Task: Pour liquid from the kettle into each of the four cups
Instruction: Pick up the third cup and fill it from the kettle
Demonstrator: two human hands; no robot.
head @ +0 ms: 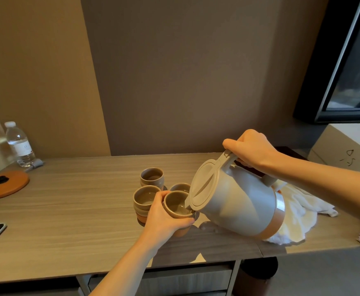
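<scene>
My right hand (pixel 252 148) grips the tilted kettle (pixel 236 201); my left hand (pixel 164 216) holds 1 cup (pixel 178 207) under its spout; I cannot tell which of the 4 are filled.

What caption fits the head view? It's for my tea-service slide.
Right hand tips the kettle over a cup gripped by the left hand.

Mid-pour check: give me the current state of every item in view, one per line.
kettle: tilted, lid on, spout over the held cup
held cup: gripped, under the spout
left hand: grips the held cup
right hand: grips the kettle handle
three other cups: upright on the table
water bottle: upright, capped
white cloth: crumpled behind the kettle
</scene>
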